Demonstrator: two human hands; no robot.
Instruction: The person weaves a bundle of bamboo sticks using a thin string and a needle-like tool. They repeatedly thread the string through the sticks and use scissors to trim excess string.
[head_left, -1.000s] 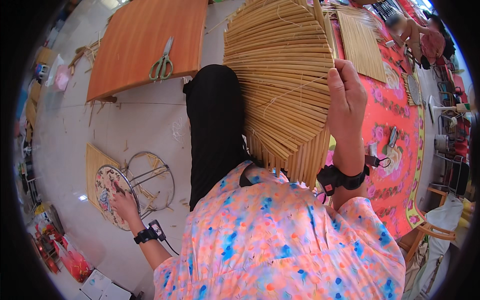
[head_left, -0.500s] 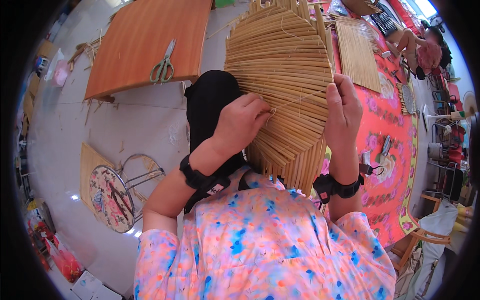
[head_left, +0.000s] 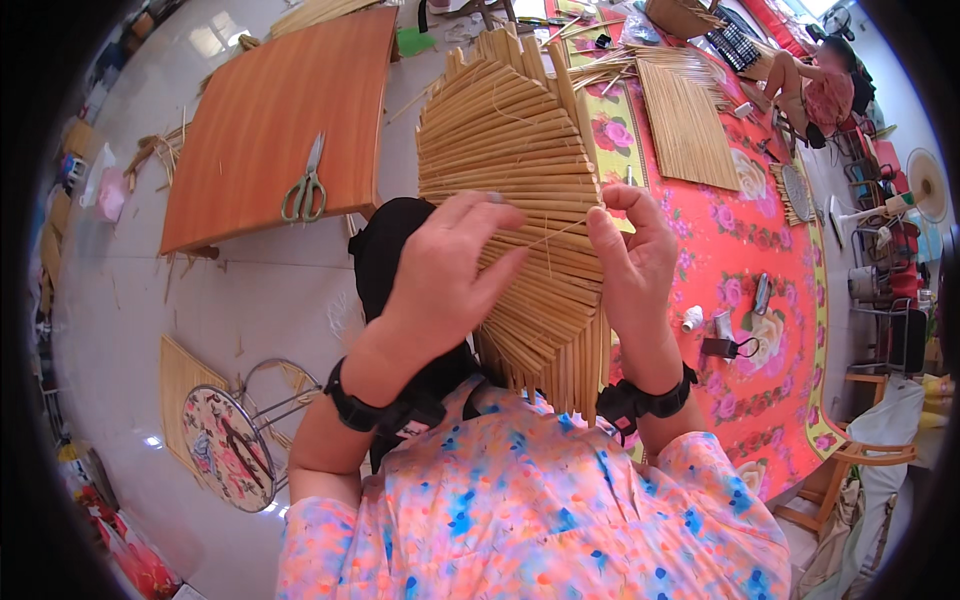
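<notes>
A fan-shaped piece (head_left: 510,130) made of many pale straw stalks rests against my dark-clad leg (head_left: 385,255). A thin light thread (head_left: 565,234) runs slantwise across the stalks toward its right edge. There my right hand (head_left: 640,262) has thumb and forefinger pinched together on the thread, touching the stalk ends. Over the left part of the piece hovers my left hand (head_left: 450,265), its thumb apart from the slightly blurred fingers and nothing visible between them. Black bands circle both wrists.
Green-handled scissors (head_left: 305,190) lie on the orange-brown table (head_left: 270,120) at the left. A round-seated stool (head_left: 230,447) is tipped over on the floor. Right, a red floral cloth (head_left: 700,290) carries a flat straw panel (head_left: 690,125) and a thread spool (head_left: 692,318). Another person (head_left: 825,95) sits far right.
My left hand has let go of the thread near the middle of the straw piece, moved left and spread its fingers. My right hand stays at the right edge. The whole view has shifted slightly.
</notes>
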